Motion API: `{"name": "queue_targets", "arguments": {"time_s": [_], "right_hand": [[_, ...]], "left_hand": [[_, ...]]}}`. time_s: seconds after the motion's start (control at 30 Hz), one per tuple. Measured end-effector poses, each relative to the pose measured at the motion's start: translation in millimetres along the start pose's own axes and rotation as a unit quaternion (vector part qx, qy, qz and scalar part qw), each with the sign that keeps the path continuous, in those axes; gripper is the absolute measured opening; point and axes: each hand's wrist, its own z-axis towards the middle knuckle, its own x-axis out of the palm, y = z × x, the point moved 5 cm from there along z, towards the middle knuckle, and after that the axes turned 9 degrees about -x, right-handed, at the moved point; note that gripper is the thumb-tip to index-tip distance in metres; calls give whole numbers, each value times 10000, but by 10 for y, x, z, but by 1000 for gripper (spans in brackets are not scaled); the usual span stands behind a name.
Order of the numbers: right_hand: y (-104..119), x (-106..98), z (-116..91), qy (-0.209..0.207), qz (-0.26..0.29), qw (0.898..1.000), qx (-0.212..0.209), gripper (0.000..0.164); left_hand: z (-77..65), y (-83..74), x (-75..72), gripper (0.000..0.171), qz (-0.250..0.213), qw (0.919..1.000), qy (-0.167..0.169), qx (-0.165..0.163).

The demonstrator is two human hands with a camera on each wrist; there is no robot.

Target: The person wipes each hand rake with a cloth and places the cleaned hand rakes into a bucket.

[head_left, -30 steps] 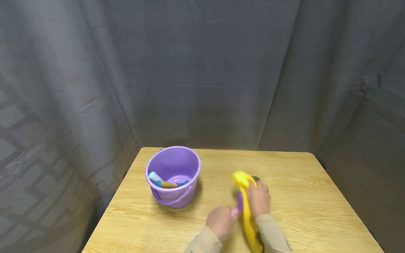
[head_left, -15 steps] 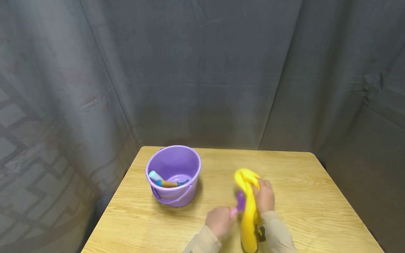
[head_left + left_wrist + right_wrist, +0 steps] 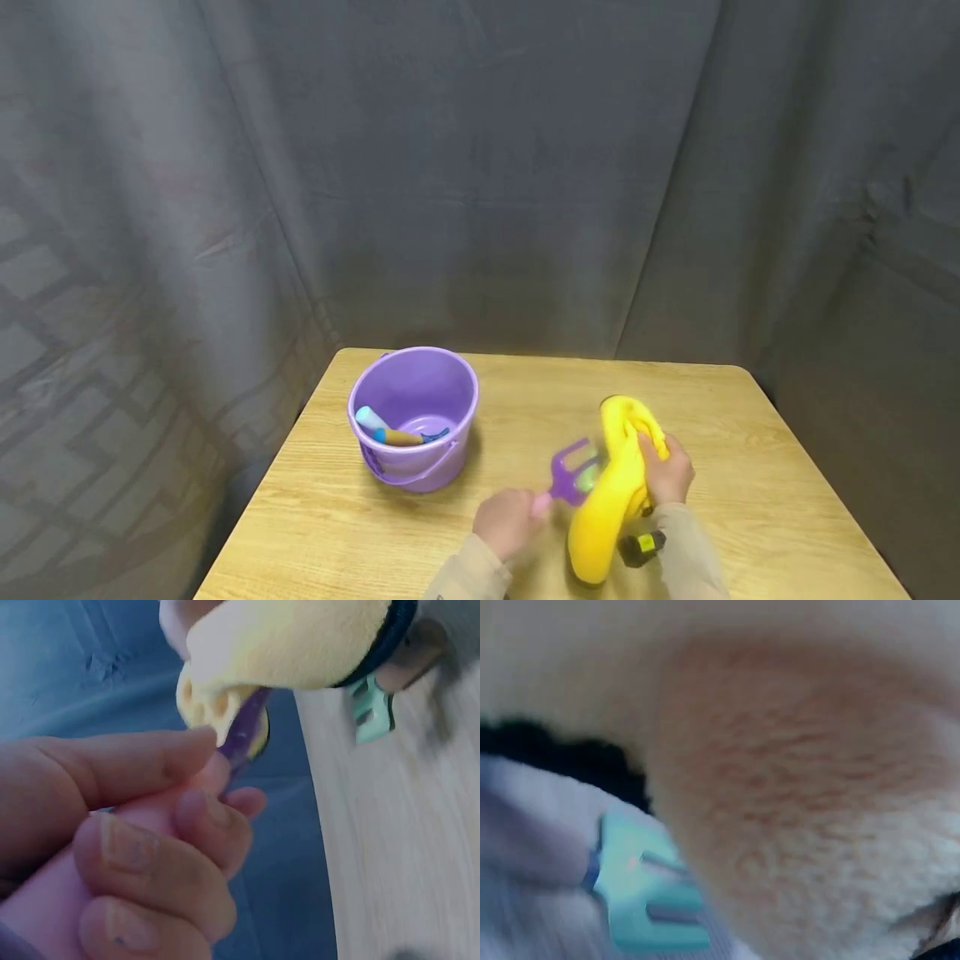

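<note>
left grip (image 3: pixel 505 521) curls round purple fork (image 3: pixel 564 487), right grip (image 3: pixel 669 473) pinches yellow plush (image 3: pixel 600 525); pulling carelessly, i might snag them.

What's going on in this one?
A person's left hand grips a purple fork by its pink handle, while the right hand holds a yellow cloth close to it; whether the two touch is unclear. A green tool lies nearby on the table. To the left stands a purple bucket with things inside.
</note>
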Motion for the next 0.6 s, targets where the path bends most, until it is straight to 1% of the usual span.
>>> {"name": "queue_targets", "arguments": {"time_s": [0.07,0.1,0.2,0.27,0.33,0.4,0.47,0.5,0.6], "right_hand": [[-53,-92,15,-213,276,9988,352,52],[-74,-132,19,-319,464,9970,524,54],[-126,-224,15,-738,1049,9871,963,57],[-158,-257,4,-985,1442,9781,1134,58],[-196,-269,-9,-1160,1668,9718,1195,59],[-229,-270,-27,-1177,1798,9687,1245,60],[-259,-270,-49,-1145,1878,9665,1326,62],[-269,-276,-62,-1153,1868,9660,1365,63],[-283,-302,-86,-1336,1819,9647,1354,56]], "left_hand": [[13,34,-63,29,-158,9995,-247,-84],[19,44,-99,25,-197,9991,-372,-108],[36,57,-205,15,-284,9971,-702,-70],[44,70,-290,12,-319,9948,-964,-28],[52,96,-397,11,-349,9913,-1267,8],[66,135,-525,11,-371,9860,-1628,19],[92,182,-681,10,-268,9784,-2048,23],[109,214,-764,12,-242,9744,-2236,-25],[160,321,-1037,11,-180,9609,-2759,-171]]}}
